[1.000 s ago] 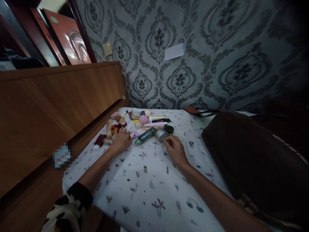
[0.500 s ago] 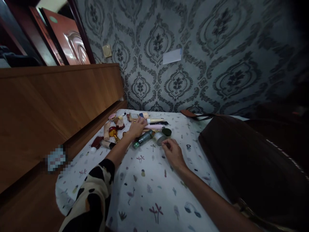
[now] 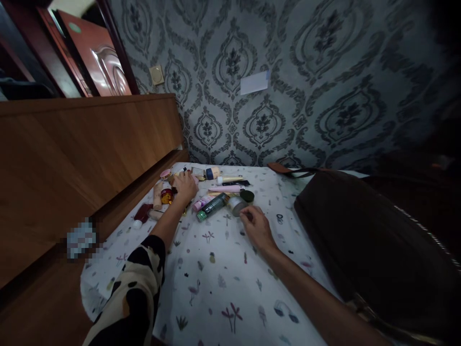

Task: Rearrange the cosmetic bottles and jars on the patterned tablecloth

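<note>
A heap of small cosmetics lies at the far end of a bed with a white patterned sheet (image 3: 223, 269). My left hand (image 3: 185, 185) reaches into the heap with its fingers curled over something I cannot make out, beside a red-gold jar (image 3: 166, 196). A green tube (image 3: 212, 206) and a pink tube (image 3: 227, 189) lie just right of it. My right hand (image 3: 255, 227) rests on the sheet, its fingers bent and touching a round silver jar (image 3: 236, 204). A dark-lidded jar (image 3: 247, 196) sits behind that one.
A large dark brown bag (image 3: 374, 245) with a strap fills the right side of the bed. A wooden headboard (image 3: 82, 158) runs along the left. Patterned wallpaper (image 3: 288, 86) rises behind, and a door (image 3: 97, 57) stands at the top left.
My left hand went from the near left of the heap to its far middle, then drew back left next to the red-gold jar. My right hand has hardly moved.
</note>
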`<state>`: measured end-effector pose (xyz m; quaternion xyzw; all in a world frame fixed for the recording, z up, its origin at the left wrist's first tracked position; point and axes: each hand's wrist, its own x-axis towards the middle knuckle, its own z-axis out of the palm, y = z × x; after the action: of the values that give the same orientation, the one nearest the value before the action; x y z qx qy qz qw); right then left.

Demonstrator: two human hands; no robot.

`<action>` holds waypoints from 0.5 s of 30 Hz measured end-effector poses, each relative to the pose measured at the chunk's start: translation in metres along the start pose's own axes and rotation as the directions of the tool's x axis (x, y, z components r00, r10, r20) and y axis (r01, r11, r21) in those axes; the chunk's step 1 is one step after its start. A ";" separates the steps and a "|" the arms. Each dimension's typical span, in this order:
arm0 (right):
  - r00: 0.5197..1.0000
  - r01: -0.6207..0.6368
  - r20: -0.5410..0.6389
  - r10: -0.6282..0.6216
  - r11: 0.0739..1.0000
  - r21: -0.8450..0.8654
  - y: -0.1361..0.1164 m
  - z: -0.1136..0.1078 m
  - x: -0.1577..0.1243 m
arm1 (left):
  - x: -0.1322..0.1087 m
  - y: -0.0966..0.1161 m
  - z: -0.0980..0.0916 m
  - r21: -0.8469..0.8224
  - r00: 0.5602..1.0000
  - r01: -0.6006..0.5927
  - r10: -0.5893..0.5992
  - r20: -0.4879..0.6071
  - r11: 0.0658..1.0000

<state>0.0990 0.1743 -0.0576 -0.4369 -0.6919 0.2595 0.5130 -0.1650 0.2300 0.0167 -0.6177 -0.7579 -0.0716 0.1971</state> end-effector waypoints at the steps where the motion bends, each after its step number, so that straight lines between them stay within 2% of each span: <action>1: 1.000 0.008 -0.003 -0.008 1.000 0.001 0.000 0.000 0.000 | 0.002 0.000 0.001 -0.013 1.000 0.025 -0.025 -0.015 1.000; 4: 1.000 0.027 -0.010 -0.027 1.000 0.005 0.001 0.001 0.000 | 0.006 0.001 0.003 -0.074 0.998 0.027 -0.030 -0.051 0.997; 8: 0.999 0.023 -0.022 -0.023 1.000 0.003 0.001 0.002 0.000 | -0.002 0.006 0.007 -0.208 0.987 -0.163 0.156 -0.048 0.965; 12: 0.999 0.013 -0.044 -0.013 1.000 0.011 0.001 0.003 0.000 | -0.018 0.020 0.019 -0.424 0.939 -0.321 0.342 -0.029 0.847; 15: 0.998 0.003 -0.056 -0.003 1.000 0.013 0.000 0.003 0.000 | -0.024 0.033 0.032 -0.588 0.928 -0.310 0.373 -0.016 0.747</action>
<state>0.0963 0.1749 -0.0585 -0.4396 -0.6763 0.2508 0.5352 -0.1364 0.2268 -0.0258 -0.7789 -0.5825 -0.2305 -0.0303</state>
